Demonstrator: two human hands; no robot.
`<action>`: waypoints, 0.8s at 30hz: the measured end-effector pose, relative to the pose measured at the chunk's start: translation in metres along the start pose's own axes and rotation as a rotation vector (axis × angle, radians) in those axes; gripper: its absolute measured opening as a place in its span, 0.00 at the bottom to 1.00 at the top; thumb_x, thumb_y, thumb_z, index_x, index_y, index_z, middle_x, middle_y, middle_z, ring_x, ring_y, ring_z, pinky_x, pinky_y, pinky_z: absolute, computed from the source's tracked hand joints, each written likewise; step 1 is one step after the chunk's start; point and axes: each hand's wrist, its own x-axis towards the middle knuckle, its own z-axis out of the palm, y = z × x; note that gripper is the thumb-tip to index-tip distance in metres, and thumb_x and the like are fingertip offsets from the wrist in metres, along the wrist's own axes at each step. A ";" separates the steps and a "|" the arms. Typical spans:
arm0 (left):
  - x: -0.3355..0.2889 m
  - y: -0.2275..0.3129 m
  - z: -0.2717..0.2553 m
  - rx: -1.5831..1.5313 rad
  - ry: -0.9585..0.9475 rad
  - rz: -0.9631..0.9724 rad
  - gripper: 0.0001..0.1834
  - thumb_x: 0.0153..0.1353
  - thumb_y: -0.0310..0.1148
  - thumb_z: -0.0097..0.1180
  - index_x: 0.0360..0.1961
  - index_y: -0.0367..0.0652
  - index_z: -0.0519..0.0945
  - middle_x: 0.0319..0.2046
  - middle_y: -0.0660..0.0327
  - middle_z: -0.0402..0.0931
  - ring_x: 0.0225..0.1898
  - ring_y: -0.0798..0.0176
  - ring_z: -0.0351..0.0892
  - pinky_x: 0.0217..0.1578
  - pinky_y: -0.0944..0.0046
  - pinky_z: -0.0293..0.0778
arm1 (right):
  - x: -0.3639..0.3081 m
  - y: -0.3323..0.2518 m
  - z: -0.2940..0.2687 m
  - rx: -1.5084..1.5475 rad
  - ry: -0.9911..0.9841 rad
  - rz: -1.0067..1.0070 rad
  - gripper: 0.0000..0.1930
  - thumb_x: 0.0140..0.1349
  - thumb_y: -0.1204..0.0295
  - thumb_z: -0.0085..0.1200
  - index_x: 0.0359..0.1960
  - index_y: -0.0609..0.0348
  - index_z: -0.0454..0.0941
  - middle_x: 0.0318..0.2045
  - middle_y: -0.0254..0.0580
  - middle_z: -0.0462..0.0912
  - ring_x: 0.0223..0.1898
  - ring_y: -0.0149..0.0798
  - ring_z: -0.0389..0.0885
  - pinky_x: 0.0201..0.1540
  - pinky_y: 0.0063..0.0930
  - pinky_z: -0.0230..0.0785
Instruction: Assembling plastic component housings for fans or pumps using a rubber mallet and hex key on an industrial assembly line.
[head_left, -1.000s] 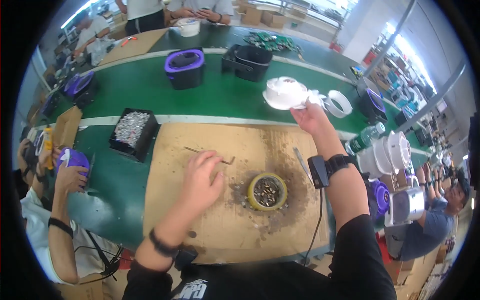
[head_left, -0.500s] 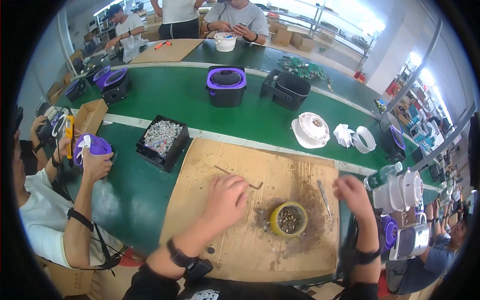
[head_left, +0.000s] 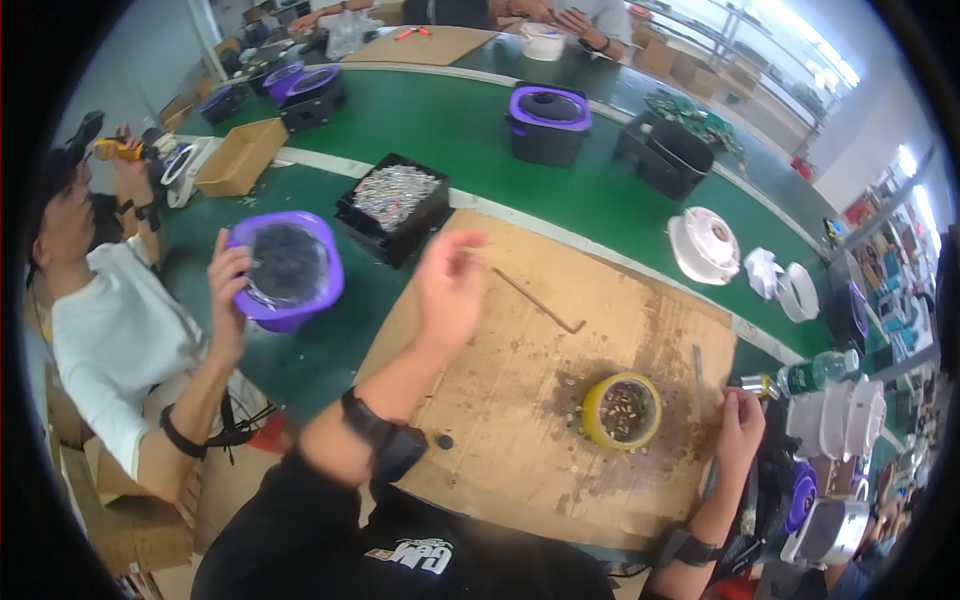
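Observation:
My left hand (head_left: 450, 290) is raised over the left part of a cardboard sheet (head_left: 500, 420), near a black box of small metal parts (head_left: 395, 200). Its fingers are curled but smeared by motion. Just right of it a thin L-shaped rod (head_left: 540, 302) lies on the cardboard. My right hand (head_left: 740, 428) is closed at the cardboard's right edge, fingertips together; whatever they hold, if anything, cannot be made out. A metal-and-yellow cylinder (head_left: 757, 386) shows right behind those fingertips. Between my hands stands a yellow ring-shaped container (head_left: 648, 408) with small metal pieces inside.
A flat metal tool (head_left: 698, 370) lies near the right edge. White housings (head_left: 705, 246), a bottle (head_left: 822, 372) and stacked white parts (head_left: 835, 420) stand to the right. On the left a co-worker's hand (head_left: 228, 280) holds a purple-rimmed bin (head_left: 332, 265). Black-and-purple units (head_left: 550, 125) stand beyond.
My view has swung left and down. My left hand has lifted off the rod toward the black box. My right hand has come nearer me, along the cardboard's right edge. The co-worker has turned the purple-rimmed bin.

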 end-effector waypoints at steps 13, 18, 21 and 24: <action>-0.014 0.085 -0.090 1.029 -0.065 0.462 0.33 0.50 0.40 0.68 0.58 0.43 0.74 0.62 0.44 0.66 0.66 0.35 0.61 0.64 0.40 0.58 | -0.013 -0.004 -0.002 -0.166 -0.098 -0.070 0.09 0.68 0.73 0.55 0.46 0.67 0.78 0.34 0.34 0.78 0.34 0.25 0.72 0.39 0.20 0.68; 0.038 0.122 -0.156 1.620 -0.370 -0.193 0.63 0.39 0.69 0.68 0.74 0.51 0.60 0.72 0.29 0.43 0.74 0.27 0.42 0.70 0.34 0.45 | -0.009 -0.003 0.001 -0.261 -0.004 -0.126 0.11 0.66 0.74 0.55 0.46 0.67 0.79 0.38 0.44 0.83 0.41 0.34 0.80 0.46 0.27 0.72; 0.078 0.081 -0.255 1.079 -0.569 -0.175 0.48 0.56 0.58 0.64 0.72 0.44 0.63 0.62 0.39 0.67 0.66 0.44 0.64 0.66 0.54 0.60 | -0.001 -0.021 0.005 -0.174 0.139 -0.126 0.10 0.66 0.74 0.53 0.44 0.65 0.81 0.37 0.49 0.84 0.39 0.39 0.82 0.46 0.31 0.72; 0.093 0.045 -0.281 0.933 -0.089 -0.243 0.31 0.68 0.49 0.58 0.62 0.34 0.72 0.44 0.58 0.79 0.44 0.67 0.75 0.47 0.67 0.71 | -0.001 -0.029 -0.009 -0.257 0.212 -0.081 0.11 0.65 0.72 0.53 0.45 0.65 0.81 0.38 0.55 0.84 0.40 0.49 0.84 0.46 0.35 0.73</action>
